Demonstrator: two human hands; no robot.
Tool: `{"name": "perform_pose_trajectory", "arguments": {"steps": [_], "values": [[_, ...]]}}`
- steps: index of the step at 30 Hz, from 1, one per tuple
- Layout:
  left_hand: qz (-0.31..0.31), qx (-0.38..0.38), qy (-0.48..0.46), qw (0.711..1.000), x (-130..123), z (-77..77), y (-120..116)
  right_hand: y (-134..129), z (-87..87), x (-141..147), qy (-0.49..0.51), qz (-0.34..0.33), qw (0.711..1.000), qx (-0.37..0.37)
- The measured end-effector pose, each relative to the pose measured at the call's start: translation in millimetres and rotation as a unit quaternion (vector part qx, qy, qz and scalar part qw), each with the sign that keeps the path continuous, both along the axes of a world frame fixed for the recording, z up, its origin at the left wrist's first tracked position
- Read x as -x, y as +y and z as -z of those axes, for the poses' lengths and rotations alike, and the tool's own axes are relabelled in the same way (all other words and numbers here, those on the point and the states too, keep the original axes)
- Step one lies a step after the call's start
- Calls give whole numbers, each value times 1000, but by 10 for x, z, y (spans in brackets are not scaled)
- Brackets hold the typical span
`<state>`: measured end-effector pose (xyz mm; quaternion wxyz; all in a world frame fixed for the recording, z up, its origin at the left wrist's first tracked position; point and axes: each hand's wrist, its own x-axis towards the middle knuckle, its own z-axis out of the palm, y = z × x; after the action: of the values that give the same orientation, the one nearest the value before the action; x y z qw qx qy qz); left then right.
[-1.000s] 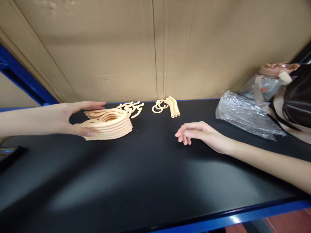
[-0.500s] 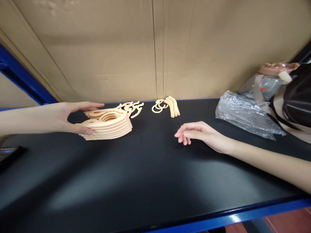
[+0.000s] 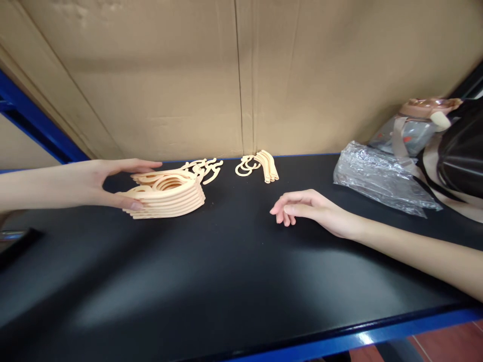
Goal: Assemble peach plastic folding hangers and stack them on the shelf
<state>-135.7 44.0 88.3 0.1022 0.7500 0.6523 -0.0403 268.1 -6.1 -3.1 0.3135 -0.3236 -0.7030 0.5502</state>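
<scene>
A stack of cream-coloured curved plastic pieces (image 3: 173,201) lies on the black table (image 3: 211,281) at the left. My left hand (image 3: 101,183) is spread around the stack's left end, the thumb on its near side and the fingers along its far side. Behind the stack lie loose hook-shaped pieces (image 3: 211,170). Farther right are a few cream rings or hooks (image 3: 246,166) and a small bundle of cream curved strips (image 3: 267,166). My right hand (image 3: 309,208) rests above the table in front of that bundle, fingers loosely curled and apart, holding nothing.
Crumpled clear plastic bags (image 3: 377,178) lie at the right, beside a clear bottle with a pink lid (image 3: 411,133) and a dark bag (image 3: 462,146). Cardboard (image 3: 169,75) stands behind the table. A dark object (image 3: 18,241) shows at the left edge.
</scene>
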Motion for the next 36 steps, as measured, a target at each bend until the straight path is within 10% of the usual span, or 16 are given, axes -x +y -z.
{"name": "perform_pose_trajectory", "arguments": {"steps": [36], "values": [[14, 25, 9, 1000, -9, -36, -7, 2, 1, -4, -10, -5, 1000, 1]]}}
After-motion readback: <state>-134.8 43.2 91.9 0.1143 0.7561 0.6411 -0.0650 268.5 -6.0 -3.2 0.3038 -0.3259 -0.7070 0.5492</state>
